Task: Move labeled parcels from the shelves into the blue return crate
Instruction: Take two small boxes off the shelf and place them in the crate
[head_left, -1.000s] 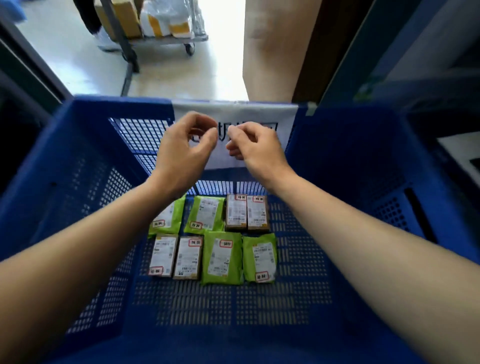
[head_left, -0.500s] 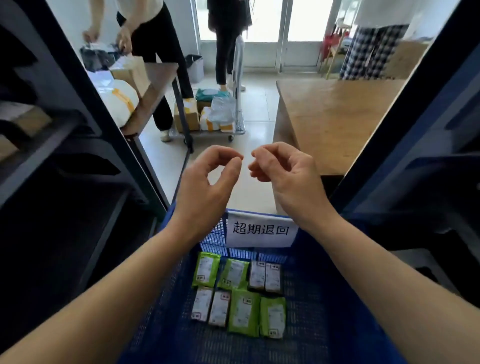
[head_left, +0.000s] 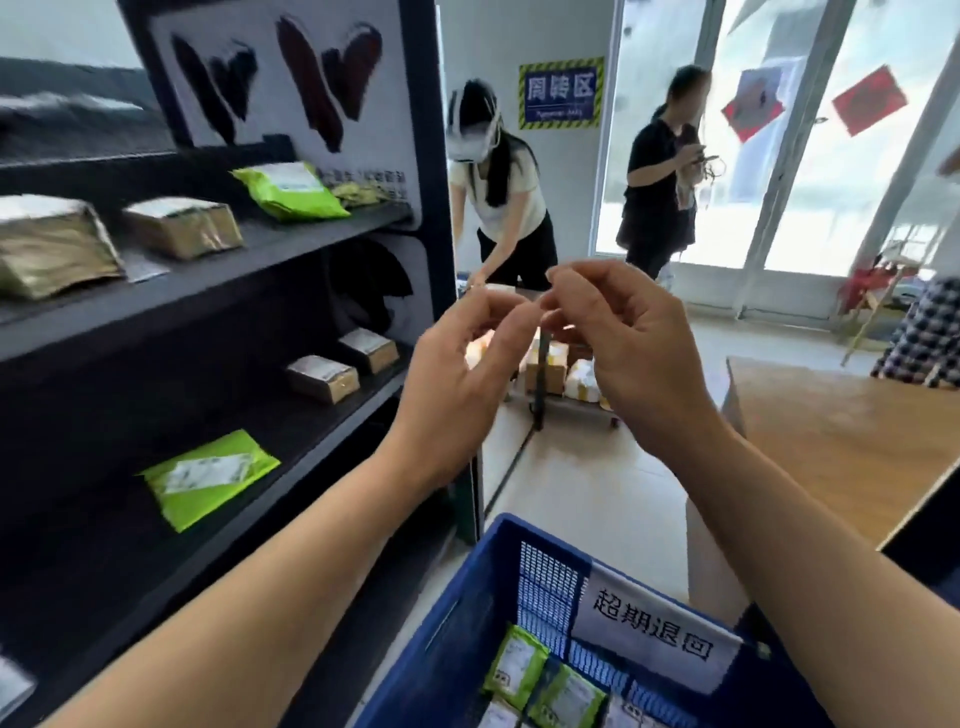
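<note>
Left hand, right hand: loosely curled, empty | green mailer on shelf: likely light, soft, slick; pinch an edge | blue crate below.

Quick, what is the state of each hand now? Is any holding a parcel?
Left hand: no parcel; fingers curled, thumb and forefinger pinched. Anything tiny between them cannot be told.
Right hand: no parcel; fingers curled, fingertips meeting the left.

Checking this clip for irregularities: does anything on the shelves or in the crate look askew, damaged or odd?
Only a small thing: the green parcel on the lower shelf lies skewed to the shelf edge. The boxes above sit flat, and the parcels in the blue crate lie in tidy rows. No damage shows.
</note>
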